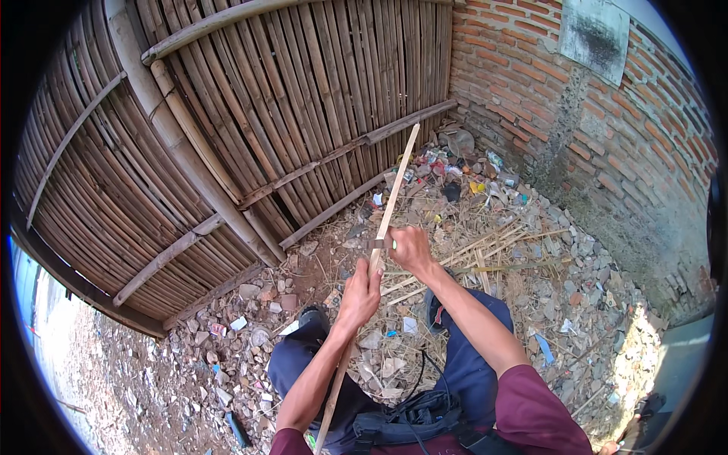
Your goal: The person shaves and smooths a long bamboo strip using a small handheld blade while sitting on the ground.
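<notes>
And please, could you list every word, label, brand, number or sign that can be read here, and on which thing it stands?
No text can be read in this picture.
Colourful plastic litter scraps in the corner: any print is too small and blurred.
Pale, narrow wooden strip and short, dark metal blade: no writing visible.
Grey-white rectangular panel on the red-brick wall: a dark stain, no letters visible.

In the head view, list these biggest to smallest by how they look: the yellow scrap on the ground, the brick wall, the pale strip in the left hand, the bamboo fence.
1. Bamboo fence
2. Brick wall
3. Pale strip, long but thin; nearness enlarges it
4. Yellow scrap
</notes>
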The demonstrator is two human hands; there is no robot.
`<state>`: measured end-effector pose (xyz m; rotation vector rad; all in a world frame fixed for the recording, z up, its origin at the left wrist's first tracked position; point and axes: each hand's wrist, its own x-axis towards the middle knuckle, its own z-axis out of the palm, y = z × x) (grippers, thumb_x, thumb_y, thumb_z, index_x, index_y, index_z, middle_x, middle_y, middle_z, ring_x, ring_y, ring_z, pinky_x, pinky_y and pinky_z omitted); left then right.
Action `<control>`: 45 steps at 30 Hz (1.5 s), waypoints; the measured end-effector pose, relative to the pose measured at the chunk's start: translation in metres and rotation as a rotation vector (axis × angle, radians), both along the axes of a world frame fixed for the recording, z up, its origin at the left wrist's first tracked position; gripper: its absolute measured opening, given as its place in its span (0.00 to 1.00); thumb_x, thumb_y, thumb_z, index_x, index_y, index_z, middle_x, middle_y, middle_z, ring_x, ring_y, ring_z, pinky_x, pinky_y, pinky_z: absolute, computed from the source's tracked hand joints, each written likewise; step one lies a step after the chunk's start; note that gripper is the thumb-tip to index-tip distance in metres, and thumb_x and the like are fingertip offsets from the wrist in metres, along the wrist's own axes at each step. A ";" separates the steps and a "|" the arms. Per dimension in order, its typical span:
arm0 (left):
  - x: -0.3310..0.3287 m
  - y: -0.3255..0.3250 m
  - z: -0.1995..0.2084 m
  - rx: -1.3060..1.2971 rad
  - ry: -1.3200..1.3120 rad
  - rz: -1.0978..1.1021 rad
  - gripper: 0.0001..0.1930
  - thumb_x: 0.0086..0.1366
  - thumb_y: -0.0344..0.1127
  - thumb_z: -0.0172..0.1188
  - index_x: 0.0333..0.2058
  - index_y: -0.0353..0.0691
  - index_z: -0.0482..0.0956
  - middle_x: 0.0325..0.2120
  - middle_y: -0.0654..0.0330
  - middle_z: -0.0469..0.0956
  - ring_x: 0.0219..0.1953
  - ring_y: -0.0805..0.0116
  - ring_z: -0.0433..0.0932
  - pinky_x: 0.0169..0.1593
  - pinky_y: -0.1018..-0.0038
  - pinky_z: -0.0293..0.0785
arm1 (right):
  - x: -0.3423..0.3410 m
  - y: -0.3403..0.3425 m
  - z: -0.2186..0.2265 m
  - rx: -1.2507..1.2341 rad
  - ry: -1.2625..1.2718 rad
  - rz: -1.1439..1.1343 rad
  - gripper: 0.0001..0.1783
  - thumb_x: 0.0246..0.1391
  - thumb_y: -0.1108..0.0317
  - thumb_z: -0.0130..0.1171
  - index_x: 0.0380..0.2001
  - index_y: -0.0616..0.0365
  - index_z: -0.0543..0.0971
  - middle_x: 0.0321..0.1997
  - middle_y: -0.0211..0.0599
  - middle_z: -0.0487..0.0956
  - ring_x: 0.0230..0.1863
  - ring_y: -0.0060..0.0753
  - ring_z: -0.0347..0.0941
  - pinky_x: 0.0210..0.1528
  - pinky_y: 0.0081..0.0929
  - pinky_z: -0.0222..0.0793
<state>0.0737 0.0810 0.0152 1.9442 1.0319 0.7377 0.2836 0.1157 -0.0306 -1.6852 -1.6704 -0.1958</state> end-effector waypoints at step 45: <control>-0.036 -0.062 -0.024 0.188 0.304 -0.098 0.16 0.81 0.40 0.48 0.37 0.31 0.71 0.19 0.31 0.76 0.25 0.27 0.80 0.30 0.39 0.76 | 0.111 0.021 -0.012 -0.093 0.044 -0.355 0.09 0.49 0.73 0.59 0.30 0.62 0.88 0.29 0.58 0.85 0.34 0.63 0.85 0.41 0.56 0.81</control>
